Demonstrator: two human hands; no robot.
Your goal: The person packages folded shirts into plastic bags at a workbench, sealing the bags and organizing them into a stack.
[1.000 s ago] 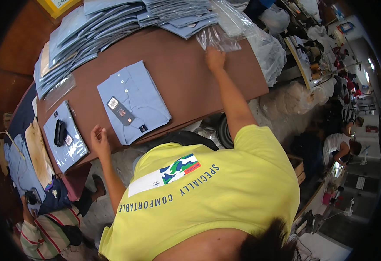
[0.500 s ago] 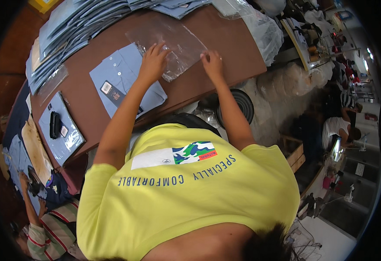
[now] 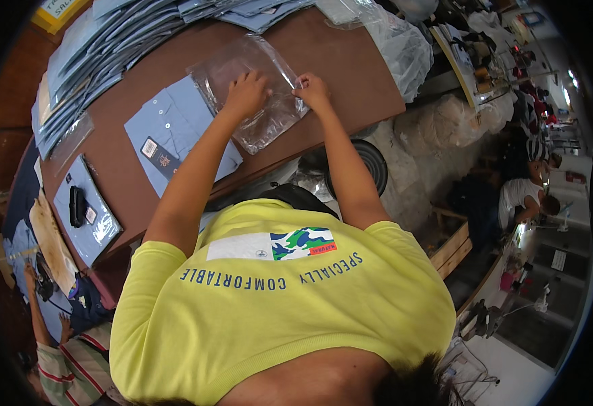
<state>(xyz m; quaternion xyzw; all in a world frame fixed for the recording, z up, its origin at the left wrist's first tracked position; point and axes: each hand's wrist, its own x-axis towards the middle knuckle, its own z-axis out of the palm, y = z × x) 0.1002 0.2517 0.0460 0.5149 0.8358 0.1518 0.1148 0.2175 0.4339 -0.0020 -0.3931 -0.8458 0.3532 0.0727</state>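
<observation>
Left hand (image 3: pixel 246 95) rests, fingers spread, on clear flat plastic bag (image 3: pixel 276 116) beside folded light-blue cloth shirt (image 3: pixel 176 127); right hand's (image 3: pixel 313 90) fingers apparently pinch bag's edge.

Both arms (image 3: pixel 198 179) forward, hands (image 3: pixel 246 96) side by side

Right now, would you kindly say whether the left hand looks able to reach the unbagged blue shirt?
Probably yes: the left hand is on the clear plastic bag, the unbagged blue shirt lies beside it, and nothing visible blocks the way.
</observation>
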